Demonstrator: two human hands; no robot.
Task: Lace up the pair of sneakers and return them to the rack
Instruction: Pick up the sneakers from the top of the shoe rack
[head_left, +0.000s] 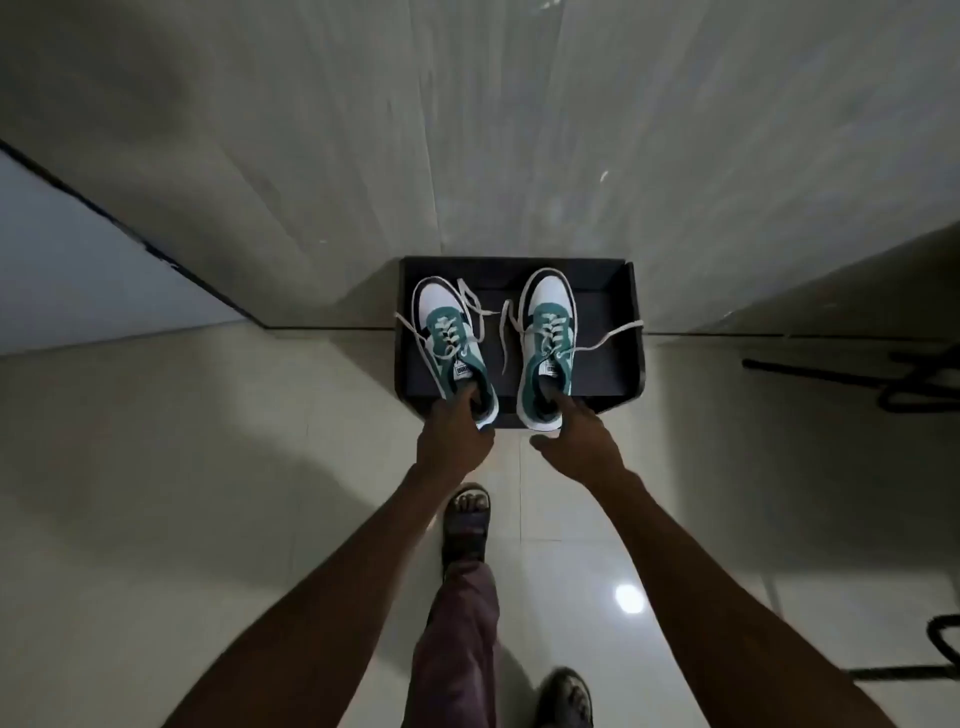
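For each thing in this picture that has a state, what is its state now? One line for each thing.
Left sneaker: upright on the rack, laces threaded but untied, ends loose.
Right sneaker: upright on the rack, laces threaded but untied, ends loose.
Rack: dark shelf against the wall, holding both sneakers.
Left hand: fingers inside the left sneaker's opening.
Right hand: fingers inside the right sneaker's opening.

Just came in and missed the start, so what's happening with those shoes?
A person stands on the tiled floor holding a pair of green and white sneakers, one in each hand, over a dark rack set against the wall. The left hand has its fingers hooked into the heel opening of the left sneaker, and the right hand does the same with the right sneaker. The white laces are threaded through the eyelets, but their ends hang loose and untied.
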